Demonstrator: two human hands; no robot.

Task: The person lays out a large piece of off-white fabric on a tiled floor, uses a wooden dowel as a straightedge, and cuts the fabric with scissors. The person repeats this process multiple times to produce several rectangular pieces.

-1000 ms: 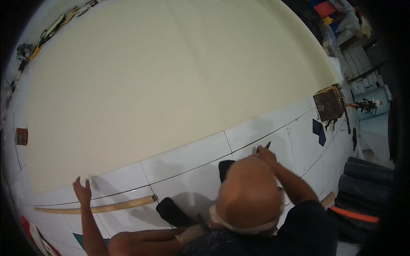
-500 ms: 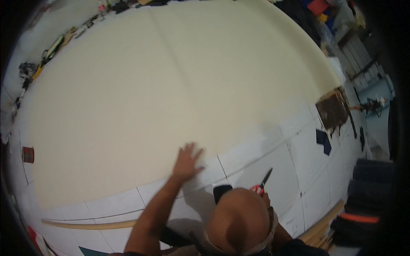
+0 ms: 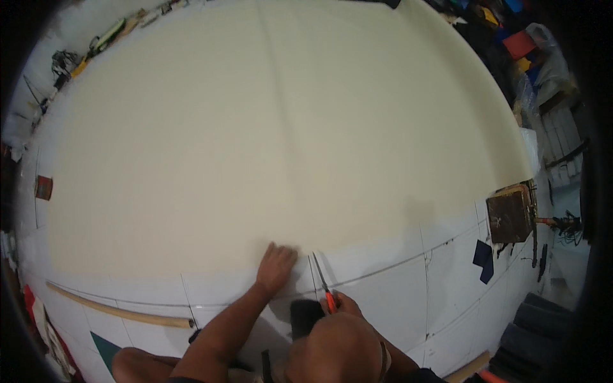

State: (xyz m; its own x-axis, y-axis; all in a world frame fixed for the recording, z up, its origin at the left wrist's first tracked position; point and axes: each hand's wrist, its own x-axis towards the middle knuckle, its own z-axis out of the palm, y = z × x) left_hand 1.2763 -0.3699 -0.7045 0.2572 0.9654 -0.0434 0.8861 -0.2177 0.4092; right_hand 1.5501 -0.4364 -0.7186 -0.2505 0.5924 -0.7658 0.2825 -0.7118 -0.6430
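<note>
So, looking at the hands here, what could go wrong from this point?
The left hand is close to the red-handled scissors in the right hand, so a slip might nick it. A faint ridge runs down the cream sheet, which may not lie quite flat.

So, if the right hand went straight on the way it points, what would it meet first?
With the scissors leading, the right hand would probably meet the near edge of the cream sheet; their tip looks close to it, but whether they touch is hard to tell.
</note>
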